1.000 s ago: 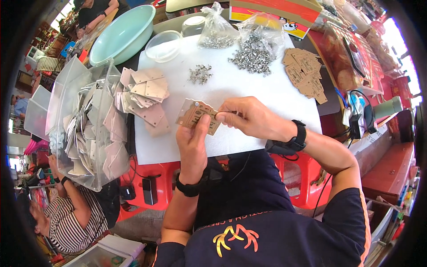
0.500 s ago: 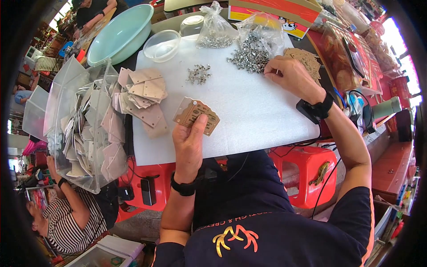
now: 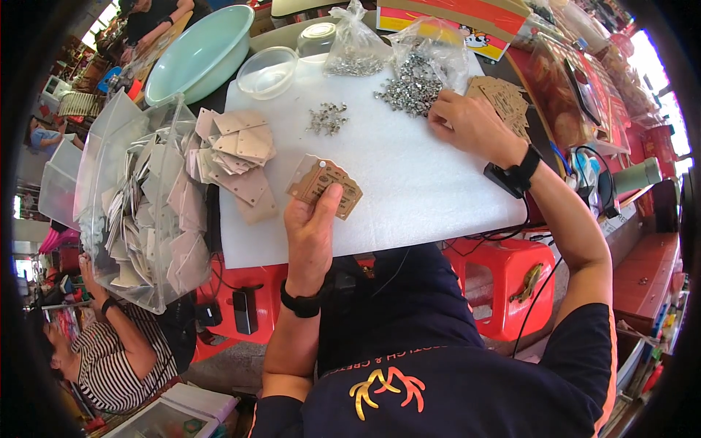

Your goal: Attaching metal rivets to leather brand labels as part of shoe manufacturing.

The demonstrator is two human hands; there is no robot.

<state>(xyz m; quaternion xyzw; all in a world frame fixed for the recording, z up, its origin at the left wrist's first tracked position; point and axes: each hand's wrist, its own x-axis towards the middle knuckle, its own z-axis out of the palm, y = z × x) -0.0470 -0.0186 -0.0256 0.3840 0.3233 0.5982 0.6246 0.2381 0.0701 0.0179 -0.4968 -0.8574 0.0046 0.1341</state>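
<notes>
The left hand (image 3: 312, 228) kept its grip clamped on a small stack of brown cardboard tags (image 3: 325, 186) above the white worktop (image 3: 409, 182), while the right hand (image 3: 467, 124), fingers curled together, touched the heap of metal eyelets (image 3: 412, 87) far off to the right

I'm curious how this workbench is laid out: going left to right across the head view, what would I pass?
Clear plastic bin of tags → loose stack of tan tags → left hand holding a brown card → right hand at the pile of small metal pieces.
</notes>
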